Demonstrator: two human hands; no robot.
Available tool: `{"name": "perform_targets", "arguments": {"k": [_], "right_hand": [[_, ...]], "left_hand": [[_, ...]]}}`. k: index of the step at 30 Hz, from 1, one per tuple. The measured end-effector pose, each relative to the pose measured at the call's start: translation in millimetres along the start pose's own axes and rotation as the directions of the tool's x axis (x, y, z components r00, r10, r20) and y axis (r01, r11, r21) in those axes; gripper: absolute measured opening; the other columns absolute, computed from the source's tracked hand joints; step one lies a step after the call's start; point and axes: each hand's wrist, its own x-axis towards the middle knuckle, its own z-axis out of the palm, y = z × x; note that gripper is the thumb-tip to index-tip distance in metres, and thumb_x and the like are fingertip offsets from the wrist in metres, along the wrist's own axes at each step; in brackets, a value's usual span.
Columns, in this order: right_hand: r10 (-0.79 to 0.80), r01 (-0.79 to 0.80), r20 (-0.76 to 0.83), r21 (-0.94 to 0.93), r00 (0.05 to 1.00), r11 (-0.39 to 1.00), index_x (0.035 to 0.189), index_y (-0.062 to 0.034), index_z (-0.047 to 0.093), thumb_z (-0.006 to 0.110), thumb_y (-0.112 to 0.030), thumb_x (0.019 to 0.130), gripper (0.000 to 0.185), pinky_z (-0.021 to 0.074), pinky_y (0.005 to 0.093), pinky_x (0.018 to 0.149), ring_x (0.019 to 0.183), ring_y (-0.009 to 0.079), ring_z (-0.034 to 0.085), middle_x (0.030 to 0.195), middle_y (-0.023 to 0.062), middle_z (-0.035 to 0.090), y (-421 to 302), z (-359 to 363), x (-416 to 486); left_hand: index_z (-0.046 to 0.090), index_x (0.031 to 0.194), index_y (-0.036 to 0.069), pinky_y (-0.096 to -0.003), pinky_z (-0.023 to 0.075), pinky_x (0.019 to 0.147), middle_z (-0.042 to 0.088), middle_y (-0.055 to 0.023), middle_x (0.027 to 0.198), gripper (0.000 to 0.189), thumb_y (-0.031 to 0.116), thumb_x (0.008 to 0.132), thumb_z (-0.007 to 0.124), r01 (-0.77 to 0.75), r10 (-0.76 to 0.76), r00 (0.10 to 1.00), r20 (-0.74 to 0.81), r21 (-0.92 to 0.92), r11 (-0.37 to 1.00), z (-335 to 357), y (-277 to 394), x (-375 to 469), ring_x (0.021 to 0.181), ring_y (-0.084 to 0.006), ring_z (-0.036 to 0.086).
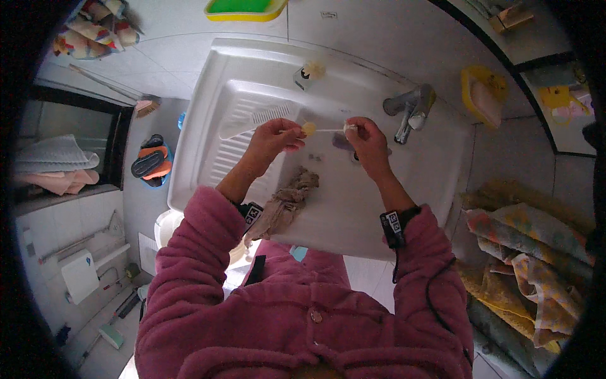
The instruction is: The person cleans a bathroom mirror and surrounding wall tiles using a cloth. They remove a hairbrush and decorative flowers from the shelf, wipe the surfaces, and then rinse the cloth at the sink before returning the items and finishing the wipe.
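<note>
My left hand (277,139) pinches one end of a thin white cord or stick, beside a small yellowish round piece (309,128). The thin white length (329,130) runs level across the gap to my right hand (368,142). A small whitish piece (350,128) sits between my right fingertips. Both hands are above a white ceramic laundry sink (378,199). Partly hidden under my right hand, a dark purplish object (340,140) lies in the basin. A crumpled beige cloth (289,201) drapes over the sink's front edge.
A white comb-like item (255,121) rests on the washboard side. On the back ledge stands a small glass bottle (301,78) topped with a pale yellow flower. The metal faucet (409,109) is right of my hands. Towels (525,265) hang at right; slippers (154,161) are left.
</note>
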Motion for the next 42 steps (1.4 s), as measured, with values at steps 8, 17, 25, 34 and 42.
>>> {"name": "perform_targets", "arguments": {"k": [8,17,25,34,42], "right_hand": [[0.113,-0.135,0.082,0.351,0.990,0.926,0.112,-0.0037,0.061,0.065,-0.010,0.091,0.022,0.0513,0.0259,0.080,0.090,0.0095,0.060,0.101,0.0018,0.063,-5,0,1],[-0.011,0.008,0.111,0.030,0.994,1.000,0.113,-0.0033,0.062,0.064,-0.011,0.091,0.023,0.0501,0.0256,0.086,0.098,0.0106,0.060,0.107,0.0029,0.064,-3,-4,4],[0.237,-0.303,0.235,0.306,0.943,0.902,0.119,-0.0040,0.058,0.061,-0.016,0.094,0.027,0.0517,0.0285,0.083,0.096,0.0141,0.063,0.108,0.0055,0.064,-9,-9,4],[0.158,-0.345,0.382,0.492,0.910,0.799,0.120,-0.0041,0.056,0.059,-0.014,0.096,0.026,0.0503,0.0286,0.078,0.098,0.0146,0.061,0.108,0.0058,0.063,-35,-16,0],[0.165,-0.296,0.349,0.365,0.922,0.883,0.122,-0.0043,0.054,0.058,-0.014,0.097,0.027,0.0516,0.0305,0.083,0.098,0.0151,0.061,0.110,0.0056,0.062,-73,-8,-7]], "left_hand": [[0.061,0.121,0.001,-0.0281,0.0546,0.078,0.069,-0.0092,0.098,0.036,0.024,0.093,0.065,0.068,-0.068,0.994,0.081,-0.004,0.998,3,-5,3,0.084,-0.0150,0.067],[0.072,0.100,0.001,-0.0219,0.0456,0.060,0.070,-0.0054,0.085,0.027,0.025,0.090,0.067,0.092,-0.097,0.995,0.019,0.194,0.977,-3,3,5,0.067,-0.0091,0.060],[0.072,0.104,0.001,-0.0229,0.0474,0.062,0.069,-0.0037,0.083,0.027,0.024,0.089,0.068,0.044,-0.045,0.999,-0.003,0.246,0.968,-3,6,-8,0.069,-0.0087,0.059],[0.072,0.106,-0.001,-0.0242,0.0500,0.065,0.069,-0.0045,0.083,0.029,0.022,0.089,0.067,-0.094,0.104,0.995,-0.016,0.303,0.948,-2,30,-32,0.071,-0.0087,0.059],[0.072,0.104,0.000,-0.0247,0.0518,0.070,0.071,-0.0053,0.086,0.027,0.022,0.089,0.067,-0.129,0.157,0.987,-0.040,0.385,0.914,-8,49,-53,0.079,-0.0090,0.063]]}}
